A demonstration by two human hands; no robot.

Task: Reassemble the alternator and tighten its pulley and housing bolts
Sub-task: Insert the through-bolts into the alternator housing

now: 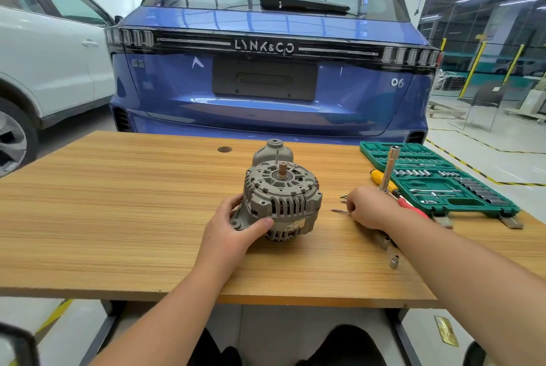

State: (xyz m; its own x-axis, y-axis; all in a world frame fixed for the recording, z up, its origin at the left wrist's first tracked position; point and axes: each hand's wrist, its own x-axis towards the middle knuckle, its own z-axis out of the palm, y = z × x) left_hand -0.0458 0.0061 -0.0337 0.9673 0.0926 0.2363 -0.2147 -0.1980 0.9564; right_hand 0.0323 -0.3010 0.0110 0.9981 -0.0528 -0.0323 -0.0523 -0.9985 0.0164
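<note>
On the near half of the pale striped wooden tabletop (118, 203), both bare forearms reach forward from the bottom of the view. Two small silver sockets (390, 253) lie on the wood just under the right forearm. The left hand (233, 226) grips the lower left side of the grey cast-metal alternator (282, 197), thumb curled across its ribbed front and fingers wrapped behind the mounting ear. That alternator stands at the middle of the table, tilted toward the viewer, with its bare shaft end and bearing facing up. To its right, well apart from it, the right hand (369, 209) rests knuckles-up on the wood, its fingers curled down and pinching a thin silver housing bolt (339, 211) that points left toward the alternator. Two more bolt ends (343, 199) show just beyond the fingers. A silver ratchet extension bar (389, 167) stands up behind that hand, beside a yellow-handled tool (381, 179) and a red-handled one (412, 207). Farther right lies an open green plastic socket set case (437, 179). Beyond the table edge stands the rear of a blue Lynk & Co car (266, 70), with a white car (44, 55) at left.
</note>
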